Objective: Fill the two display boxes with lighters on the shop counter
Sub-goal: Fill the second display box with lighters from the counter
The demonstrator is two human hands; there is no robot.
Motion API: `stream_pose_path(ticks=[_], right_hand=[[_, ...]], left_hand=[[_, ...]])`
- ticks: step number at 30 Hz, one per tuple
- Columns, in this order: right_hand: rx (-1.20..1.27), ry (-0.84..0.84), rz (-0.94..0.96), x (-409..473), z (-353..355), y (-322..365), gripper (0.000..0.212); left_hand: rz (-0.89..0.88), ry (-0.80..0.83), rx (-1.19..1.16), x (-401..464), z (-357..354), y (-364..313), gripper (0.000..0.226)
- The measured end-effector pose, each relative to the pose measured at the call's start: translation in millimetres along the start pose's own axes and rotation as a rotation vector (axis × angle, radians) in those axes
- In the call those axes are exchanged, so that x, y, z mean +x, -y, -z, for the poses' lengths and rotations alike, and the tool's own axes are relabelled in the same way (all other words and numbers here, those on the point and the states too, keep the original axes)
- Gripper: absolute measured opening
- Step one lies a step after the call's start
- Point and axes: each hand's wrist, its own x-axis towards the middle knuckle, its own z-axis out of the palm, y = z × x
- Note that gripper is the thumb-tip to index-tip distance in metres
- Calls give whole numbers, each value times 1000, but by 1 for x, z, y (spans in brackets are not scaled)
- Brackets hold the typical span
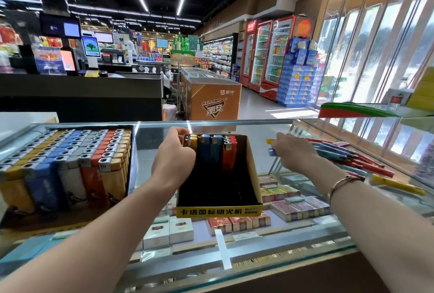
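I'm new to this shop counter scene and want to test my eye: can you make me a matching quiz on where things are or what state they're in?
Things:
1. left display box
2. yellow-fronted display box
3. loose lighters
4. cigarette packs

States:
A. under the glass
B. packed full
C. heaped on the glass by the right hand
D. only its back row filled, by the left hand

Pairs: 1-B, 2-D, 3-C, 4-A
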Motion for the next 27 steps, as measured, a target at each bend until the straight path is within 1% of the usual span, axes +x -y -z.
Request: stream_pose_path(ticks=[3,6,8,10,12,13,17,18,20,21,23,25,27], right_hand=[[73,-20,-67,10,-4,2,23],[147,69,-79,22,-3,0,20],[285,136,-141,30,-4,-4,21],[437,152,-207,36,-6,-8,22],[519,136,-236,38,-9,-7,26],[530,115,-247,39,-10,-6,24],[487,35,-291,39,-16,-1,10],[487,34,-291,40,-16,-1,9],[552,13,-281,40,-14,-2,16],[652,-11,-282,40,-12,-2,22],[970,-80,-307,37,-3,-1,29],[1242,-153,-324,33,11,1,27],[1409,-217,-315,28,26,4,18]], left_hand=[[4,-15,-16,2,-1,1,52],[15,-9,-23,3,-1,2,51],[21,-8,-27,5,0,2,50],[24,-2,-28,5,0,2,50],[29,11,-39,5,1,0,49],[31,11,-44,5,1,0,49],[27,2,-48,8,2,2,48],[25,0,-47,9,3,3,47],[24,3,-50,10,3,4,46],[26,15,-59,10,4,5,46],[34,49,-76,11,6,5,45],[39,78,-69,12,8,4,45],[44,103,-58,13,10,3,44]])
